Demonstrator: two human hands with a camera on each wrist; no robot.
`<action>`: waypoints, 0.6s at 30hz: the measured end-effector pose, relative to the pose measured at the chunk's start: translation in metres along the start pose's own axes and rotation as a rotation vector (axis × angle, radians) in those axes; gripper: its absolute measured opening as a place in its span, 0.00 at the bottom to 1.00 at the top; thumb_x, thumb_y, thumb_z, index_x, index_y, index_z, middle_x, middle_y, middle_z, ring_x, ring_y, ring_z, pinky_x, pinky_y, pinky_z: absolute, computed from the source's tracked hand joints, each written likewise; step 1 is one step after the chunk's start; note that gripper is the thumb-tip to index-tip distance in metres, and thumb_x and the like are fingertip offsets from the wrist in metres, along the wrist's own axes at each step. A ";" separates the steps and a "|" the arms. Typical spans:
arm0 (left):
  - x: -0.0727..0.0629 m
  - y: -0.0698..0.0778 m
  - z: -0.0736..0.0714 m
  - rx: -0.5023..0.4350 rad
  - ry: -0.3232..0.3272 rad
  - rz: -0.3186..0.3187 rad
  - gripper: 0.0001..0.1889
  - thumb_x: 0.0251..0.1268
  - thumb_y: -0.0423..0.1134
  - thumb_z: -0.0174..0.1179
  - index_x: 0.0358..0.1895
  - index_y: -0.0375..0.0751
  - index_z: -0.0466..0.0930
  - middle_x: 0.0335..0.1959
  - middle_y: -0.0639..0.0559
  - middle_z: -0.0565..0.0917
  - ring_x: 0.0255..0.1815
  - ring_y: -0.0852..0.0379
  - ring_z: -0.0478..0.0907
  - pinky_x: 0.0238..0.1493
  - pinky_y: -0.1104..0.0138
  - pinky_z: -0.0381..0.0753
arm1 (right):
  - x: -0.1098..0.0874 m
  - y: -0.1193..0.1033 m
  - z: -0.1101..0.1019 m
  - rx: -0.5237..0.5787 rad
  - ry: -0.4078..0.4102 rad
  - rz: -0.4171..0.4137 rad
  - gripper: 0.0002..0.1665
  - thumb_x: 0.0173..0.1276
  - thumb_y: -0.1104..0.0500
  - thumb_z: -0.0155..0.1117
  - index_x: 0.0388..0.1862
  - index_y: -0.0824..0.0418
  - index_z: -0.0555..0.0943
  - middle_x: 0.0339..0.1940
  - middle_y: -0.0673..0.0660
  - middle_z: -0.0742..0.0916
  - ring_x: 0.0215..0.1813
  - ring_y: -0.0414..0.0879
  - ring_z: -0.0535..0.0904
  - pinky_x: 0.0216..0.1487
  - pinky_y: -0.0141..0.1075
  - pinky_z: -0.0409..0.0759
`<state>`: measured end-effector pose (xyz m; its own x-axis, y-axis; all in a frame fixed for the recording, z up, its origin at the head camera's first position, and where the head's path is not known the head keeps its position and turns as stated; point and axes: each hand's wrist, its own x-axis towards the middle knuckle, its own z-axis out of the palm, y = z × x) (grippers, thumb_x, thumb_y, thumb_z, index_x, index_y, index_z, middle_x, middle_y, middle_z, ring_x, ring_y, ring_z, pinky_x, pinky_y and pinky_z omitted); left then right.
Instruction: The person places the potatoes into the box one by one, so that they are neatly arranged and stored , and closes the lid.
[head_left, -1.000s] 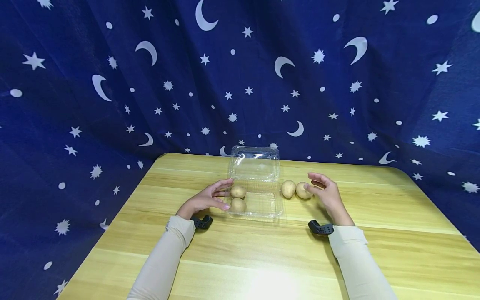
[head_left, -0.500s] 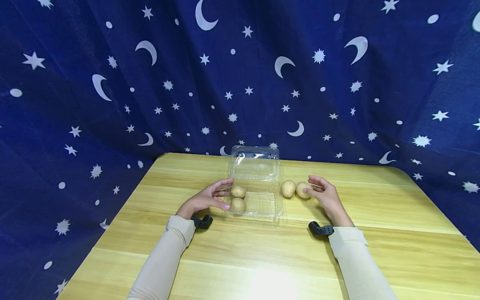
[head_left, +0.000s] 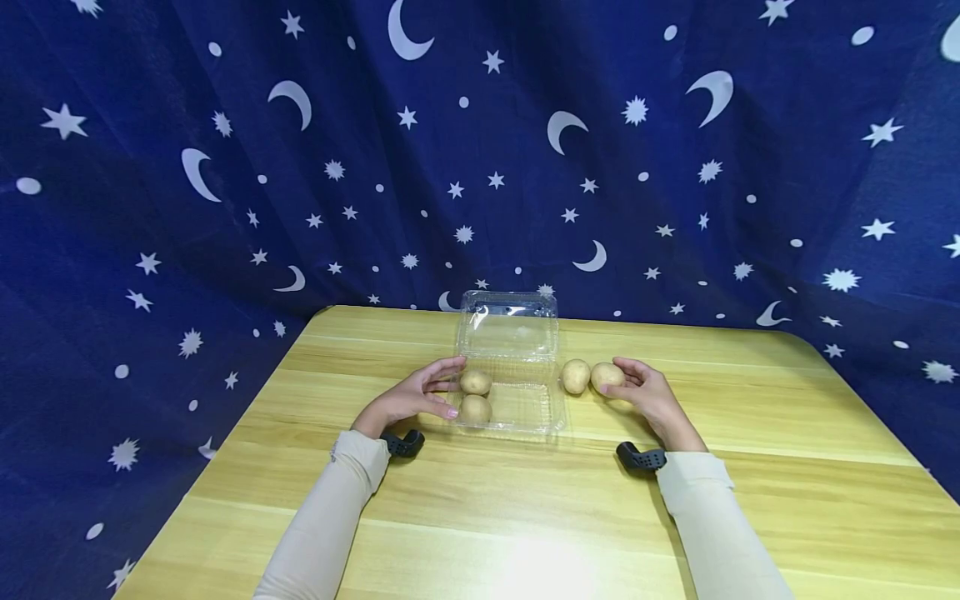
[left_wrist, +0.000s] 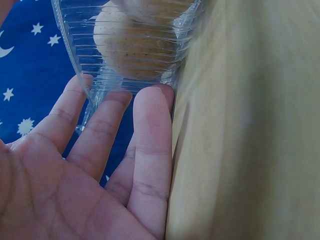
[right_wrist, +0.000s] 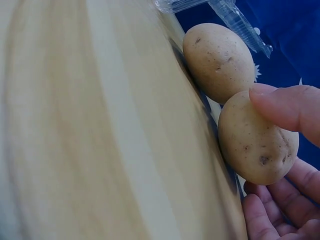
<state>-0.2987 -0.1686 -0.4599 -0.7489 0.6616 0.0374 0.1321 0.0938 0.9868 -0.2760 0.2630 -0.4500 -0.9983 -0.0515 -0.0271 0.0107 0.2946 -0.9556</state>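
Observation:
A clear plastic clamshell box (head_left: pixel 529 408) stands on the table, its lid (head_left: pixel 508 335) tipped back. Two potatoes, one behind (head_left: pixel 476 382) and one in front (head_left: pixel 476 410), lie along the left side inside it. My left hand (head_left: pixel 411 397) rests its fingertips against the box's left wall, fingers mostly straight; the left wrist view shows them touching the ribbed plastic. To the right of the box, two more potatoes sit side by side. My right hand (head_left: pixel 654 402) grips the outer potato (right_wrist: pixel 257 142) between thumb and fingers; the inner potato (right_wrist: pixel 218 62) touches it.
The wooden table (head_left: pixel 480 508) extends in front of the box and to both sides. A dark blue curtain (head_left: pixel 480 150) with moons and stars hangs behind the table and along its left. Each wrist wears a black strap, the left one (head_left: pixel 403 443) and the right one (head_left: pixel 641 457).
My right hand has lowered slightly, and its thumb and fingers have closed around the outer potato. The left hand, the box and the other potatoes stay in place.

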 end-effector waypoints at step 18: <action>0.000 0.000 -0.002 0.016 -0.006 -0.004 0.55 0.66 0.37 0.77 0.88 0.32 0.48 0.88 0.34 0.53 0.83 0.30 0.60 0.78 0.45 0.70 | 0.001 0.003 0.000 -0.005 0.025 -0.007 0.41 0.70 0.70 0.73 0.77 0.80 0.67 0.70 0.75 0.79 0.48 0.27 0.78 0.50 0.21 0.80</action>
<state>-0.3000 -0.1696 -0.4601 -0.7455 0.6657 0.0321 0.1395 0.1087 0.9842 -0.2767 0.2634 -0.4526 -0.9995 -0.0293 -0.0129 0.0036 0.2993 -0.9542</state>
